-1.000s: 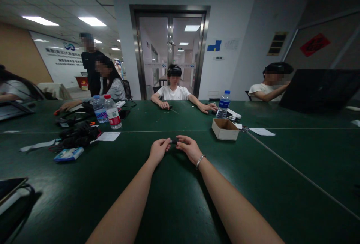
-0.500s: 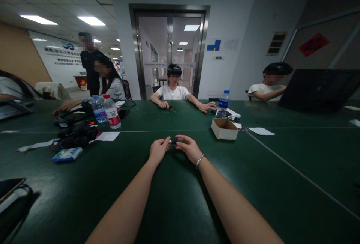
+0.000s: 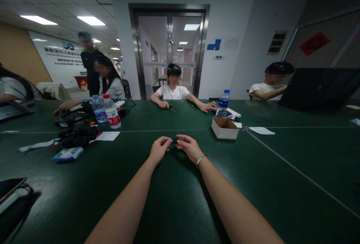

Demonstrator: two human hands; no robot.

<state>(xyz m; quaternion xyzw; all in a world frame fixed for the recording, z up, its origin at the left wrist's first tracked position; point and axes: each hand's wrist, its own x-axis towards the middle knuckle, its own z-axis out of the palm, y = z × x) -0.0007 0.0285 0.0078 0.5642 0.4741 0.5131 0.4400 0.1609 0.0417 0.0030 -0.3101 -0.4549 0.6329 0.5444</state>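
Between my two hands, just above the green table (image 3: 174,191), is a small black object with a silvery end (image 3: 174,140); its kind is too small to make out. My left hand (image 3: 160,148) pinches the left, silvery end between thumb and fingertips. At the black right end, the thumb and fingers of my right hand (image 3: 189,148) close on it, a metal bracelet (image 3: 200,160) round that wrist. The fingertips hide much of the object.
An open cardboard box (image 3: 225,130) and a blue-capped water bottle (image 3: 224,105) stand ahead to the right. Two bottles, black straps (image 3: 77,135) and a blue-white packet (image 3: 67,154) are at left. A person (image 3: 174,92) sits opposite; other people are at the sides.
Less of the silvery end shows now, as my left fingers sit further over it. Both hands stay at nearly the same spot.
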